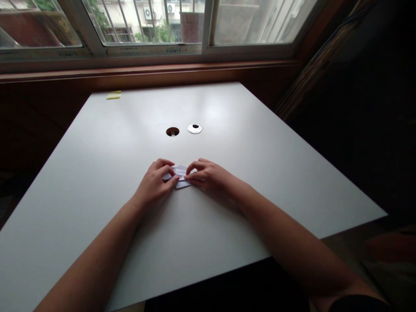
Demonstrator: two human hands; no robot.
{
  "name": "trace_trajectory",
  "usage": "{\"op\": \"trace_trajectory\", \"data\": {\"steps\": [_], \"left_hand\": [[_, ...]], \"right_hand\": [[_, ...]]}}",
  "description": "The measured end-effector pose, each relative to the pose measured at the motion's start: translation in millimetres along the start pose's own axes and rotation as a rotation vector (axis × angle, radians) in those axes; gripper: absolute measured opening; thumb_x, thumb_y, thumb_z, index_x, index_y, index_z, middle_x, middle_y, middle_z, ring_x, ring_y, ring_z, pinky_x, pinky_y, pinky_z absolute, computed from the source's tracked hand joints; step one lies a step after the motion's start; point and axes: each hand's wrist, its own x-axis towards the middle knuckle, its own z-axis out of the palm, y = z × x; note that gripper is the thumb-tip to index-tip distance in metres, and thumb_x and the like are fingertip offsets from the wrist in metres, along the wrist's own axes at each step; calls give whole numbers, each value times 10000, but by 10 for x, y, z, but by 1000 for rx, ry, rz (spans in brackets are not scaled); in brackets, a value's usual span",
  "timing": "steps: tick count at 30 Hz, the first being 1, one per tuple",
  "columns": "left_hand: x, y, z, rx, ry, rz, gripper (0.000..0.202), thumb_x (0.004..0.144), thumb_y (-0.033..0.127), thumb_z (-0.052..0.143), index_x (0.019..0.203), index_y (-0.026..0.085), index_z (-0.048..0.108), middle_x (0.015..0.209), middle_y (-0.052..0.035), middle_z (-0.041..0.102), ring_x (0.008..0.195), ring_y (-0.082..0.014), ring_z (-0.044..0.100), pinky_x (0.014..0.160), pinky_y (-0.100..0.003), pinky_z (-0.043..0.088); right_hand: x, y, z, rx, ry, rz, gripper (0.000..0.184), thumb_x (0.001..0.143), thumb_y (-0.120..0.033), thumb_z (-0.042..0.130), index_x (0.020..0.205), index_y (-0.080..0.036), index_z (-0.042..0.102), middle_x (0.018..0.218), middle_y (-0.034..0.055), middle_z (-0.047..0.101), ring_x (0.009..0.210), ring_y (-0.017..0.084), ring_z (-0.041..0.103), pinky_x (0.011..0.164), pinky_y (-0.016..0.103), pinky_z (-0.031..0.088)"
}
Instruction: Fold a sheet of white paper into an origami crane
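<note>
A small piece of folded white paper lies on the white table, with several layers and creases showing. My left hand pinches its left side between thumb and fingers. On the opposite side, my right hand grips the paper with thumb and forefinger close to the left fingertips. Both hands rest low at the tabletop. Parts of the paper are hidden under the fingers, so its full shape cannot be made out.
Beyond the hands are a round cable hole and a white grommet ring. A yellow-edged strip lies near the far left corner. A barred window rises behind the table's far edge.
</note>
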Motion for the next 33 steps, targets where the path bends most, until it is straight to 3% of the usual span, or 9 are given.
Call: {"op": "trace_trajectory", "data": {"steps": [8,19,27,29,33], "left_hand": [[17,-98,13,-20,-31,-90,161,827,356,669,729,229,686,1208,-52,637,1241,-275,494,1080,-490,382],[17,-31,-5,-40,-69,-186,168,809,318,636,685,203,632,1349,-77,529,1325,-302,422,1131,-523,330],[-22,-20,6,11,-19,-102,95,834,247,581,754,195,573,1331,-110,514,1270,-287,478,1099,-502,376],[-32,-4,-4,37,41,-46,35,848,211,564,869,198,589,1325,-108,516,1266,-270,483,1089,-484,391],[-29,11,-18,83,75,155,173,896,189,554,1047,232,626,1313,-76,557,1327,-249,444,1108,-461,381]], "right_hand": [[14,-29,-22,-48,-30,-17,241,965,-284,517,1032,-268,748,1109,56,682,861,173,553,826,308,445],[46,-85,-66,-94,-57,1,243,958,-292,519,984,-264,759,1115,48,688,829,167,557,824,314,437],[42,-58,-43,-64,-56,-7,247,962,-313,511,1001,-270,752,1134,39,683,842,163,563,829,305,444],[37,-55,-36,-47,-49,-7,247,966,-314,508,1007,-277,750,1135,40,680,854,163,570,833,302,446],[30,-62,-42,-12,-16,-13,236,965,-304,519,1009,-279,750,1118,41,684,867,159,583,852,304,456]]}}
